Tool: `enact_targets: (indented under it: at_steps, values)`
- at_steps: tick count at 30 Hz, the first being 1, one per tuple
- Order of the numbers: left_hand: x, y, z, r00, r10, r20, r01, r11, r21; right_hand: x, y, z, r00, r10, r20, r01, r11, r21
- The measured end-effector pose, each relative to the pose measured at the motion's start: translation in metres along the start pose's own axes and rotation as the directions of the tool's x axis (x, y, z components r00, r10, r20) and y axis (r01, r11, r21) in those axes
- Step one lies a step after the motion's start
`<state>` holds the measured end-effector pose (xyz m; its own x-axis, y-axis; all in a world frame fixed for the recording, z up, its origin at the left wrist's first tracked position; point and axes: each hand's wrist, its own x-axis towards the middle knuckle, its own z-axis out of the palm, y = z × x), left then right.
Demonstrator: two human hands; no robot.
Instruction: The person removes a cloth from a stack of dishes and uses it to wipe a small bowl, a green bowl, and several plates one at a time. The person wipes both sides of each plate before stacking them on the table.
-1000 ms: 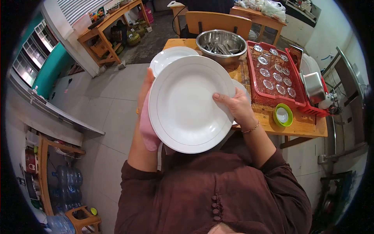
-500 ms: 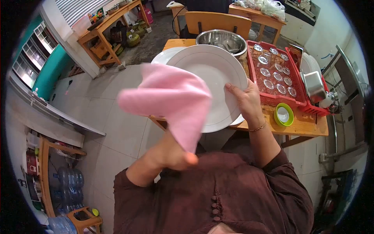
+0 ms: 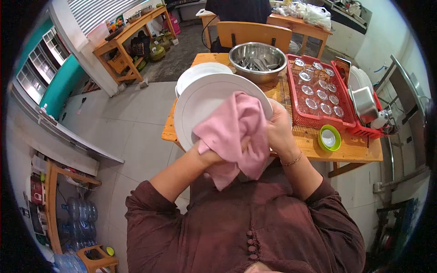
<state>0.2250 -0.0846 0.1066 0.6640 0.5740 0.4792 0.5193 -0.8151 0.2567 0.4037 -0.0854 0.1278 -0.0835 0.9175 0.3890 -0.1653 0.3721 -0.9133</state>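
A large white plate (image 3: 195, 102) is held up in front of my body, tilted. My right hand (image 3: 279, 132) grips its right edge, with a bracelet on that wrist. Over the plate's lower right part lies a bunched pink cloth (image 3: 236, 132). My left hand (image 3: 216, 157) is mostly under the cloth and presses it against the plate; its fingers are hidden. Behind the held plate, more white plates (image 3: 200, 73) rest on the wooden table (image 3: 211, 58).
On the table stand a steel bowl (image 3: 258, 57) with cutlery, a red tray (image 3: 302, 116) of upturned glasses, a green bowl (image 3: 336, 137) and a red rack (image 3: 364, 132) with plates. A chair (image 3: 255, 34) is behind. Water bottles (image 3: 82, 211) stand at lower left.
The pink cloth has moved from the left onto the plate, with my left hand now under it. The held plate has shifted left and tilted, and the steel bowl shows more fully.
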Motion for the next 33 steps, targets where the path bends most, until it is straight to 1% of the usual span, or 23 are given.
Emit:
enact_targets:
  at_steps: [3,4,5,6,7,9,12,13,14,17,18,21,22,25,26,27,29,30,33]
  values:
    - [0.003,-0.011,-0.012,0.970,-0.170,-0.173,0.150,0.981,-0.123,-0.003,-0.011,-0.001,0.999,0.010,-0.046,-0.024,0.947,-0.320]
    - [0.003,-0.017,-0.013,0.952,-0.241,-0.186,0.248,0.969,0.017,-0.004,-0.007,0.000,0.998,-0.017,-0.058,0.004,0.976,-0.219]
    - [0.006,-0.023,-0.008,0.908,-0.332,-0.255,0.298,0.940,-0.164,-0.004,-0.009,0.002,0.998,0.000,-0.060,-0.012,0.981,-0.195]
    - [0.011,-0.025,-0.004,0.851,-0.431,-0.300,0.324,0.881,-0.345,-0.005,-0.012,0.005,0.998,0.020,-0.063,-0.030,0.985,-0.171]
    - [0.009,-0.024,-0.003,0.833,-0.452,-0.319,0.304,0.856,-0.418,-0.007,-0.013,0.008,0.997,0.042,-0.067,-0.051,0.988,-0.145]
    - [0.009,-0.017,-0.006,0.795,-0.492,-0.356,0.244,0.795,-0.555,-0.008,-0.007,0.014,0.997,0.010,-0.079,-0.021,0.990,-0.141]
    - [0.017,0.009,0.030,0.702,-0.645,-0.302,0.167,0.561,-0.811,-0.005,-0.001,0.018,0.997,-0.025,-0.078,0.011,0.986,-0.167]
    - [0.016,0.013,0.030,0.740,-0.558,-0.375,0.216,0.726,-0.653,-0.005,0.001,0.018,0.997,-0.029,-0.073,0.016,0.983,-0.181]
    - [0.015,0.018,0.028,0.768,-0.463,-0.442,0.248,0.852,-0.461,-0.006,0.005,0.017,0.998,0.010,-0.057,-0.017,0.993,-0.117]
    - [0.029,0.028,0.009,0.887,-0.300,-0.352,0.171,0.920,-0.352,-0.007,-0.005,0.013,0.997,-0.068,-0.031,0.057,0.958,-0.279]
    - [0.023,-0.003,0.032,0.923,-0.371,-0.099,0.262,0.796,-0.545,-0.007,-0.009,0.015,0.994,-0.104,-0.035,0.090,0.955,-0.284]
    - [0.030,-0.008,0.023,0.849,-0.474,-0.233,0.274,0.773,-0.572,-0.004,-0.024,0.018,0.989,-0.149,0.001,0.140,0.929,-0.343]
    - [0.049,0.006,0.004,0.696,-0.397,-0.598,0.204,0.909,-0.365,-0.003,-0.018,0.019,0.974,-0.225,-0.016,0.204,0.909,-0.364]
    - [0.053,0.020,-0.017,0.450,-0.371,-0.813,0.102,0.925,-0.365,-0.002,-0.024,0.022,0.990,-0.125,-0.061,0.102,0.952,-0.289]
    - [0.054,0.016,-0.021,0.403,-0.377,-0.834,0.046,0.919,-0.393,0.000,-0.018,0.023,0.971,-0.221,-0.085,0.188,0.938,-0.290]
    - [0.053,0.010,-0.024,0.360,-0.388,-0.849,0.017,0.912,-0.410,0.003,-0.021,0.024,0.975,-0.202,-0.089,0.173,0.950,-0.262]
    - [0.047,0.001,-0.024,0.338,-0.429,-0.838,0.067,0.899,-0.433,0.003,-0.025,0.027,0.984,-0.147,-0.099,0.124,0.971,-0.204]
    - [0.045,-0.007,-0.022,0.350,-0.445,-0.824,0.105,0.893,-0.437,0.004,-0.030,0.031,0.976,-0.185,-0.113,0.165,0.971,-0.172]
    - [0.035,-0.022,-0.010,0.417,-0.461,-0.783,0.203,0.887,-0.415,0.006,-0.024,0.030,0.957,-0.269,-0.106,0.237,0.940,-0.246]
